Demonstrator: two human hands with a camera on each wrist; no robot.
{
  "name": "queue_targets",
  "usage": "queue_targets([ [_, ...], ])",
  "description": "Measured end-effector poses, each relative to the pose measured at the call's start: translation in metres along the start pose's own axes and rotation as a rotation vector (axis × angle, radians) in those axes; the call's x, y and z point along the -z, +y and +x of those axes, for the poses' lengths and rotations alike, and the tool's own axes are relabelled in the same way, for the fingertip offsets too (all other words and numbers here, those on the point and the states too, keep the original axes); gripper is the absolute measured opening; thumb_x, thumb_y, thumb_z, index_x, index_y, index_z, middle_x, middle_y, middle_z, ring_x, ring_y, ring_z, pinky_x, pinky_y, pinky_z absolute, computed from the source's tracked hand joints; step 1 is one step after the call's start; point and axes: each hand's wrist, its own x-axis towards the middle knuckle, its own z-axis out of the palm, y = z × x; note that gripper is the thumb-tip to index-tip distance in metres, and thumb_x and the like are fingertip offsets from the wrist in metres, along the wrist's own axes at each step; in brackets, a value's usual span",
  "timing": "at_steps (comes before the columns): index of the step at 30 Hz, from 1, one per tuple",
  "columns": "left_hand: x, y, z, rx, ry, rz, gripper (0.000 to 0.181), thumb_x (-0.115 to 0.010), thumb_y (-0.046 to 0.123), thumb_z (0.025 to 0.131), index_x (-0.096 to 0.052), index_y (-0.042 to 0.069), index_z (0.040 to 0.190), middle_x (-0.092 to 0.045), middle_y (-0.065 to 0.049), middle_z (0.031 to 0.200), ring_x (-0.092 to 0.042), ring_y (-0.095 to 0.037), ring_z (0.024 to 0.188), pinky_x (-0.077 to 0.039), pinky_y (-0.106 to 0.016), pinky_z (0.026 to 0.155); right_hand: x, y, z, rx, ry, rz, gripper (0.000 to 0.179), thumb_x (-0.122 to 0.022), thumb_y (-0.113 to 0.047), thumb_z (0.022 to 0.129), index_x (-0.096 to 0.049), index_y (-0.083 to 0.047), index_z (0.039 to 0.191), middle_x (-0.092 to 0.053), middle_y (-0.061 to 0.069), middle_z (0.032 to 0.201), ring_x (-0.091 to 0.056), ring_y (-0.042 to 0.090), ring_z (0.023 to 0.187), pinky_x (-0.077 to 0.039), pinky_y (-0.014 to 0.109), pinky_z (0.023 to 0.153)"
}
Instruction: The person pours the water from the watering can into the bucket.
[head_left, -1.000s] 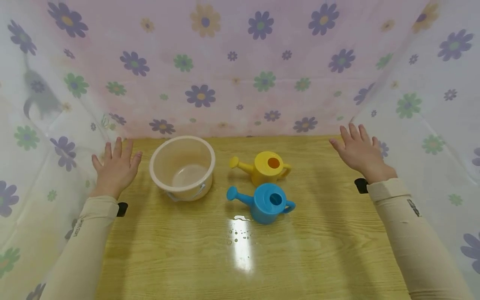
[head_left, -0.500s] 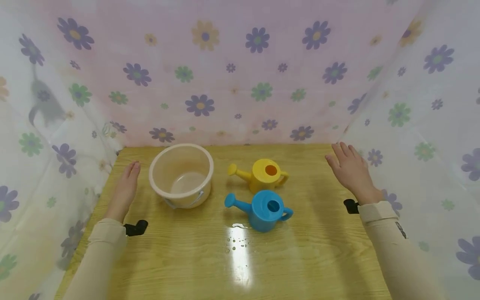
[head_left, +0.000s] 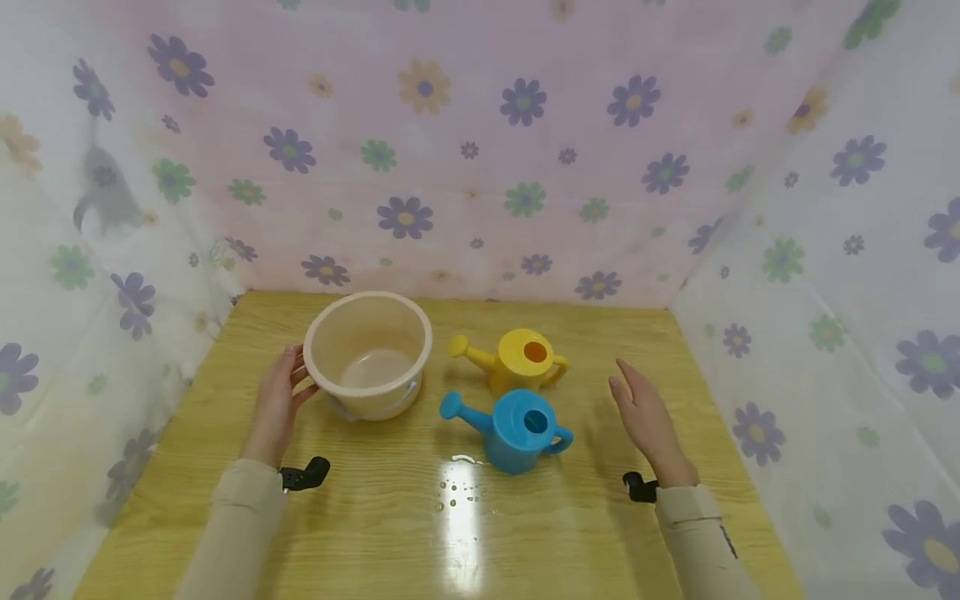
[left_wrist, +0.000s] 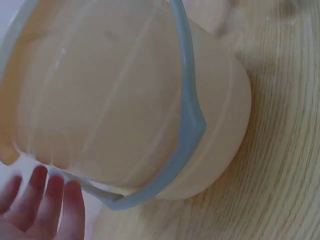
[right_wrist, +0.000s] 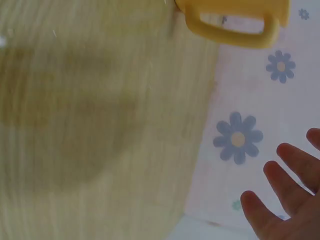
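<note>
A cream plastic bucket [head_left: 386,404] stands upright at the back left, its grey handle [left_wrist: 187,95] hanging down the side. My left hand [head_left: 276,408] is at the bucket's left side, fingers extended towards the wall just below the rim; whether they touch it I cannot tell. In the left wrist view those fingertips [left_wrist: 72,192] are next to the rim. A yellow watering can [head_left: 517,362] stands right of the bucket, with a blue watering can [head_left: 513,437] in front of it. My right hand [head_left: 648,421] hovers to their right, fingers loosely extended, holding nothing.
The wood-grain table [head_left: 352,533] has water drops [head_left: 452,493] and a bright reflection in front of the blue can. Flower-printed sheeting [head_left: 480,183] walls in the back and both sides. A black wrist camera [head_left: 306,475] projects from my left wrist.
My left hand has moved right and turned, coming up to the bucket. The right hand has moved left and nearer, towards the cans. The view has shifted slightly; bucket and cans stay standing.
</note>
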Motion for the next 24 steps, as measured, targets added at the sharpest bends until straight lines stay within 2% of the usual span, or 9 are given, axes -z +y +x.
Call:
queue_targets([
  [4, -0.005, -0.005, -0.006, 0.009, 0.118, -0.002, 0.063, -0.037, 0.051, 0.09, -0.03, 0.009, 0.136, -0.038, -0.012, 0.128, -0.041, -0.021, 0.112, -0.041, -0.034, 0.09, -0.022, -0.003, -0.016, -0.054, 0.014, 0.106, 0.053, -0.03, -0.039, 0.096, -0.029, -0.007, 0.139, -0.034, 0.016, 0.138, -0.032, 0.038, 0.123, -0.029, 0.056, 0.093],
  [7, -0.009, -0.009, -0.01, -0.021, 0.15, -0.015, 0.061, -0.039, 0.048, 0.09, -0.031, 0.009, 0.136, -0.037, -0.008, 0.13, -0.038, -0.019, 0.116, -0.036, -0.039, 0.095, -0.037, -0.008, -0.024, -0.07, 0.045, 0.213, 0.05, -0.029, -0.039, 0.096, -0.036, -0.009, 0.136, -0.044, 0.011, 0.132, -0.04, 0.03, 0.119, -0.033, 0.05, 0.093],
  [11, -0.018, -0.017, -0.016, -0.038, 0.091, -0.031, 0.06, -0.039, 0.046, 0.091, -0.034, 0.004, 0.133, -0.033, -0.008, 0.136, -0.034, -0.022, 0.122, -0.032, -0.043, 0.098, -0.053, -0.01, -0.037, -0.12, 0.091, 0.407, 0.048, -0.025, -0.04, 0.097, -0.044, -0.011, 0.129, -0.052, 0.007, 0.122, -0.047, 0.022, 0.112, -0.036, 0.046, 0.092],
  [13, -0.023, -0.021, -0.017, -0.052, 0.082, -0.029, 0.059, -0.039, 0.045, 0.091, -0.035, 0.003, 0.132, -0.033, -0.008, 0.136, -0.035, -0.023, 0.121, -0.031, -0.044, 0.098, -0.061, -0.012, -0.044, -0.156, 0.111, 0.48, 0.048, -0.025, -0.041, 0.096, -0.047, -0.01, 0.126, -0.052, 0.006, 0.12, -0.047, 0.02, 0.111, -0.036, 0.045, 0.093],
  [16, -0.024, -0.022, -0.015, -0.09, 0.109, -0.021, 0.058, -0.038, 0.046, 0.091, -0.033, 0.006, 0.133, -0.034, -0.008, 0.134, -0.034, -0.021, 0.12, -0.029, -0.045, 0.098, -0.074, -0.016, -0.05, -0.195, 0.135, 0.528, 0.047, -0.027, -0.043, 0.095, -0.049, -0.012, 0.123, -0.05, 0.005, 0.122, -0.046, 0.019, 0.112, -0.036, 0.043, 0.093],
  [19, -0.018, -0.02, -0.007, -0.113, 0.136, -0.019, 0.057, -0.035, 0.048, 0.092, -0.028, 0.013, 0.136, -0.032, -0.006, 0.135, -0.031, -0.019, 0.122, -0.026, -0.045, 0.1, -0.083, -0.024, -0.054, -0.22, 0.137, 0.555, 0.046, -0.028, -0.043, 0.095, -0.049, -0.013, 0.123, -0.048, 0.006, 0.124, -0.043, 0.021, 0.115, -0.033, 0.042, 0.095],
  [24, -0.009, -0.012, 0.006, -0.065, 0.011, -0.091, 0.064, -0.03, 0.052, 0.091, -0.022, 0.014, 0.141, -0.023, -0.007, 0.143, -0.021, -0.02, 0.13, -0.02, -0.042, 0.103, -0.089, -0.036, -0.061, -0.251, 0.101, 0.637, 0.044, -0.035, -0.039, 0.095, -0.05, -0.007, 0.121, -0.05, 0.009, 0.123, -0.041, 0.023, 0.117, -0.029, 0.045, 0.098],
])
